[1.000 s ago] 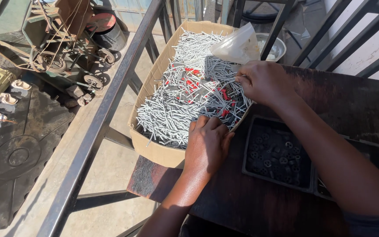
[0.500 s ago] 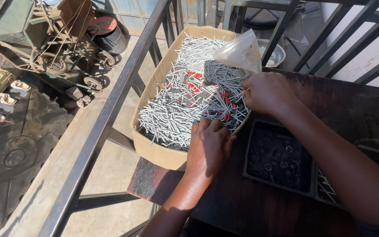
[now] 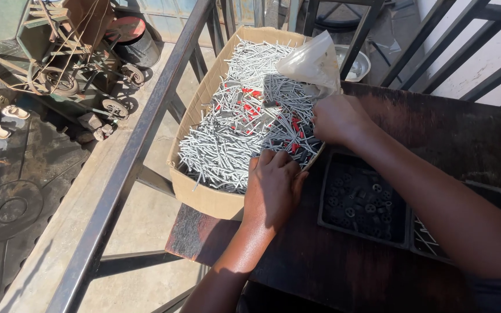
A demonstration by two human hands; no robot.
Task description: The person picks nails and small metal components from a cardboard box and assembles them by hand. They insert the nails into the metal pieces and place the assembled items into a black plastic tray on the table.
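A shallow cardboard box (image 3: 204, 194) holds a heap of grey nails (image 3: 244, 98) over a red lining. My left hand (image 3: 272, 188) rests palm down on the box's near right corner, fingers curled among the nails. My right hand (image 3: 336, 119) is at the box's right edge, fingers bent into the nails; what it grips is hidden. A crumpled clear plastic bag (image 3: 311, 61) lies on the nails just beyond it.
A black compartment tray (image 3: 362, 200) with small dark washers sits on the dark wooden table (image 3: 436, 139) beside the box. A metal railing (image 3: 140, 139) runs diagonally on the left. Below lie a metal cart (image 3: 71, 75), a bucket (image 3: 134, 37) and a metal bowl (image 3: 355, 64).
Both hands stay in the nails at the box's right side, shifting only a little. The view has drifted slightly.
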